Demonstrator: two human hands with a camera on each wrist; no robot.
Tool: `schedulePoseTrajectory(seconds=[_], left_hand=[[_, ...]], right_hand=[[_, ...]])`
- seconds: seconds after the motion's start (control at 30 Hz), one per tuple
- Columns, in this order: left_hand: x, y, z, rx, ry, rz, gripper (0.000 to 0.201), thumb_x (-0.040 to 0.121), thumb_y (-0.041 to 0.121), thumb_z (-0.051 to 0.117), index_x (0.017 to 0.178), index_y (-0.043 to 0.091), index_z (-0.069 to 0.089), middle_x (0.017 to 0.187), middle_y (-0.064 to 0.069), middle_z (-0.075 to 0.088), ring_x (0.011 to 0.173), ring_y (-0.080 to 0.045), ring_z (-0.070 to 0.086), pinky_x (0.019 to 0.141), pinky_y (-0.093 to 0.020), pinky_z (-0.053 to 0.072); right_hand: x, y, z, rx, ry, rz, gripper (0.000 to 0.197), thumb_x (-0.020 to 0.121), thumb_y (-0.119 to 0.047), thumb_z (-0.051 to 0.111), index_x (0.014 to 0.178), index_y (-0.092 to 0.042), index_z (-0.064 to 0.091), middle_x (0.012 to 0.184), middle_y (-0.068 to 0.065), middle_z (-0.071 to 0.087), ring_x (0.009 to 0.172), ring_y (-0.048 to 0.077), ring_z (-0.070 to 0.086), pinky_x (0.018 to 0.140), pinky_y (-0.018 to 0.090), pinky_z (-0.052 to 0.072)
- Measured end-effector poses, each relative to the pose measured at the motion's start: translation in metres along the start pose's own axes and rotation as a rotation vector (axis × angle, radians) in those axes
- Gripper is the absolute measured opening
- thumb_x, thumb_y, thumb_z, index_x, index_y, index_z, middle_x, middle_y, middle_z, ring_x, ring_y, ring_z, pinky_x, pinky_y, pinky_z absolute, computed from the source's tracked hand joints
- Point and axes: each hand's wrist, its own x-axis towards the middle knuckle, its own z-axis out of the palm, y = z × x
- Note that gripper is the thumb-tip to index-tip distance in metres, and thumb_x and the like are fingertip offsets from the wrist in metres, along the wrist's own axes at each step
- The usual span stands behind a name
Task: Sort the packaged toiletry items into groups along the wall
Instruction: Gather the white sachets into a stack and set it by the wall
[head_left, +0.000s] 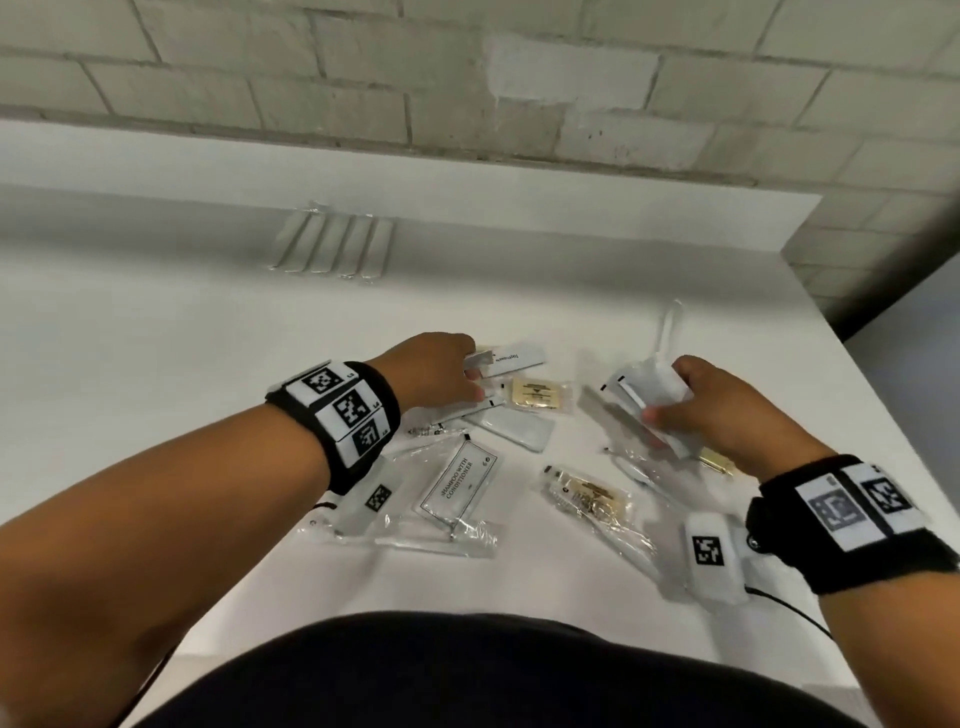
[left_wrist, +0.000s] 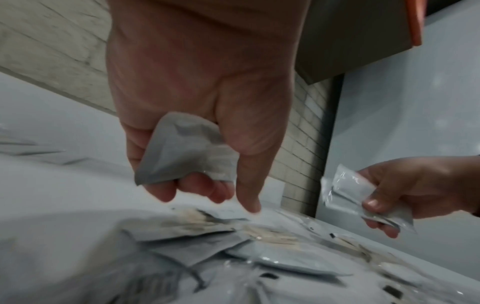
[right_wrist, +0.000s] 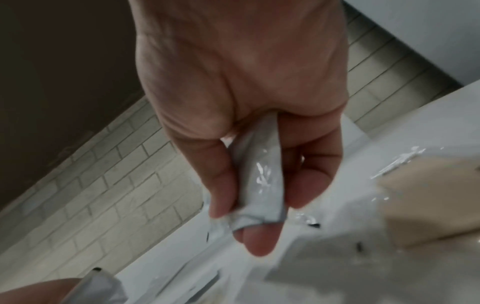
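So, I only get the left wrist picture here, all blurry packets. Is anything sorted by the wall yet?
Observer: Yes. The head view shows a row of clear sachets lined up near the wall.
Operator: Can you read any packet?
Observer: One sachet near the left forearm reads shampoo with conditioner.
Operator: And the other hand's packets, how are they held?
Observer: The right wrist view shows the right hand pinching white packets between thumb and fingers.
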Motion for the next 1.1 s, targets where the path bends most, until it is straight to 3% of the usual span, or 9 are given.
schedulePoseTrajectory(seconds=[0.07, 0.23, 0.37, 0.5, 0.57, 0.73, 0.8, 0.93, 1.1], left_hand=[[-0.006, 0.005, 0.002, 0.07, -0.076, 0.027, 0.028, 0.078, 0.04, 0.068, 0.077, 0.024, 0.045, 0.076, 0.009, 0.052, 0.068, -0.01, 0.049, 0.054, -0.026, 0.032], [-0.029, 0.017, 0.011, 0.223, -0.167, 0.055, 0.036, 0.073, 0.045, 0.073, 0.082, 0.02, 0.048, 0.079, 0.005, 0.053, 0.076, -0.017, 0.051, 0.055, -0.027, 0.032], [-0.041, 0.021, 0.016, 0.334, -0.139, -0.026, 0.038, 0.076, 0.051, 0.068, 0.084, 0.019, 0.049, 0.076, 0.006, 0.048, 0.08, -0.018, 0.05, 0.059, -0.028, 0.034], [-0.051, 0.019, 0.029, 0.352, -0.151, -0.122, 0.053, 0.07, 0.062, 0.07, 0.094, 0.019, 0.049, 0.085, 0.006, 0.049, 0.082, -0.017, 0.048, 0.065, -0.029, 0.036], [-0.055, 0.021, 0.035, 0.307, -0.131, -0.146, 0.055, 0.067, 0.059, 0.074, 0.093, 0.02, 0.044, 0.086, 0.006, 0.048, 0.082, -0.018, 0.048, 0.065, -0.03, 0.036], [-0.059, 0.025, 0.038, 0.167, -0.113, -0.213, 0.054, 0.067, 0.046, 0.079, 0.098, 0.017, 0.047, 0.093, 0.003, 0.054, 0.083, -0.018, 0.048, 0.068, -0.028, 0.038], [-0.061, 0.024, 0.036, 0.141, -0.132, -0.219, 0.051, 0.071, 0.043, 0.077, 0.104, 0.014, 0.051, 0.102, 0.0, 0.058, 0.084, -0.018, 0.048, 0.069, -0.027, 0.037], [-0.069, 0.02, 0.022, -0.031, -0.097, -0.23, 0.028, 0.081, 0.034, 0.067, 0.095, 0.015, 0.053, 0.093, -0.002, 0.057, 0.084, -0.02, 0.051, 0.064, -0.028, 0.037], [-0.083, 0.001, 0.002, -0.571, 0.071, -0.256, 0.019, 0.082, 0.025, 0.059, 0.09, 0.007, 0.059, 0.089, -0.016, 0.065, 0.083, -0.032, 0.063, 0.072, -0.033, 0.045]], right_hand=[[0.001, 0.009, -0.002, -0.029, -0.077, 0.007, 0.038, 0.076, -0.022, 0.078, 0.109, -0.022, 0.06, 0.104, 0.004, 0.068, 0.097, 0.028, 0.063, 0.089, 0.043, 0.05], [0.002, 0.01, 0.004, -0.287, -0.22, -0.016, 0.062, 0.076, -0.037, 0.077, 0.131, -0.02, 0.055, 0.127, 0.001, 0.06, 0.115, 0.024, 0.055, 0.093, 0.034, 0.043], [-0.002, -0.004, 0.005, -0.153, -0.277, -0.096, 0.044, 0.076, -0.035, 0.078, 0.116, -0.023, 0.063, 0.11, -0.003, 0.068, 0.104, 0.022, 0.062, 0.096, 0.039, 0.046], [0.003, -0.042, 0.033, -0.235, -0.298, -0.236, 0.021, 0.079, -0.032, 0.076, 0.092, -0.022, 0.063, 0.088, -0.006, 0.063, 0.083, 0.015, 0.058, 0.069, 0.027, 0.041], [0.013, -0.059, 0.053, -0.328, -0.297, -0.282, 0.02, 0.08, -0.034, 0.073, 0.079, -0.021, 0.058, 0.079, -0.005, 0.058, 0.074, 0.015, 0.053, 0.059, 0.026, 0.035], [0.019, -0.084, 0.09, -0.611, -0.201, -0.385, 0.023, 0.076, -0.029, 0.069, 0.09, -0.016, 0.058, 0.099, 0.004, 0.052, 0.085, 0.023, 0.055, 0.06, 0.027, 0.04], [0.017, -0.085, 0.097, -0.692, -0.174, -0.421, 0.032, 0.075, -0.028, 0.07, 0.102, -0.016, 0.057, 0.108, 0.007, 0.053, 0.095, 0.026, 0.055, 0.069, 0.032, 0.046], [0.026, -0.079, 0.091, -0.494, -0.322, -0.246, 0.071, 0.074, -0.024, 0.075, 0.133, -0.011, 0.038, 0.118, 0.006, 0.058, 0.097, 0.025, 0.061, 0.077, 0.034, 0.055], [0.029, -0.07, 0.086, -0.452, -0.366, -0.179, 0.06, 0.073, -0.019, 0.077, 0.127, -0.012, 0.051, 0.122, 0.008, 0.057, 0.103, 0.026, 0.059, 0.084, 0.034, 0.053]])
